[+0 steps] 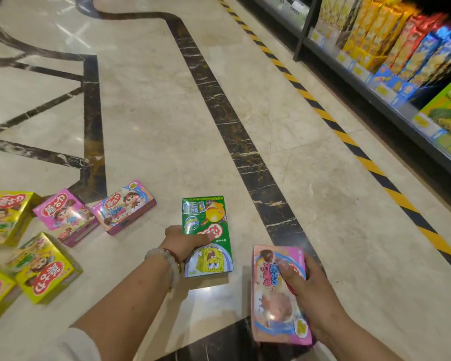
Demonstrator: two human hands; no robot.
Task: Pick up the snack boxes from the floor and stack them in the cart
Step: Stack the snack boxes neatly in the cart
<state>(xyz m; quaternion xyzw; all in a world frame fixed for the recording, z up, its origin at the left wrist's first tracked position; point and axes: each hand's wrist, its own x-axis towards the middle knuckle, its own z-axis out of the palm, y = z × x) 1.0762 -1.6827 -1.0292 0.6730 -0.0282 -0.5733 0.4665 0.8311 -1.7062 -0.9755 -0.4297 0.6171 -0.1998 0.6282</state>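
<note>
Loads of bare floor [154, 121] ahead and out to the right, all the way over to the striped tape [323, 115] along the shelf [391, 110]. The left edge is the cramped bit: yellow boxes [44, 267] and pink boxes [65, 214] sit bunched nearly touching there. An open strip of floor runs between that cluster and the green box [206, 225], wide enough for an arm.

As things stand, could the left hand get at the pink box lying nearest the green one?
Probably not yet: the left hand already grips the green box. The pink box lies open on the floor, nothing covering it.
</note>
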